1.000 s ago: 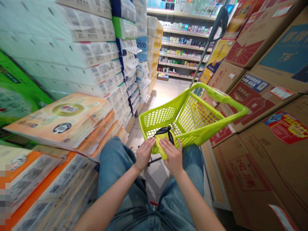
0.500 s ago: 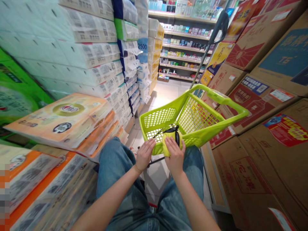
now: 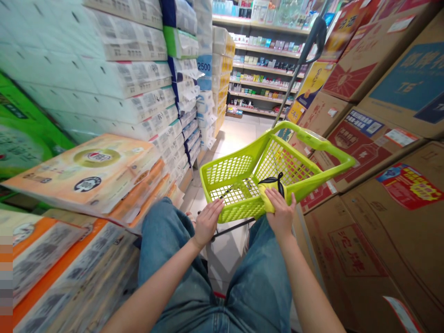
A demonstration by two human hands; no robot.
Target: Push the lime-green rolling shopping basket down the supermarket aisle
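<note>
The right hand (image 3: pixel 281 213) clasps a yellow bundle (image 3: pixel 267 195) (black-strapped) over a lime-green shopping basket (image 3: pixel 229 170), while the left hand (image 3: pixel 208 223) rests open on its near rim.

I'm working with my right hand (image 3: pixel 280 213) closing over a yellow folded pouch (image 3: pixel 271 192) with a black tie, which is sitting at the near rim of a lime-green mesh shopping basket (image 3: pixel 229 170). My left hand (image 3: pixel 208 223) is resting against that basket's near corner, above my denim jeans (image 3: pixel 166 245). Packs of tissue (image 3: pixel 128 88) are standing stacked along the left of the aisle, printed cardboard cartons (image 3: pixel 367 249) are rising on the right, and shelves of small boxed goods (image 3: pixel 263 69) are lining the far end
</note>
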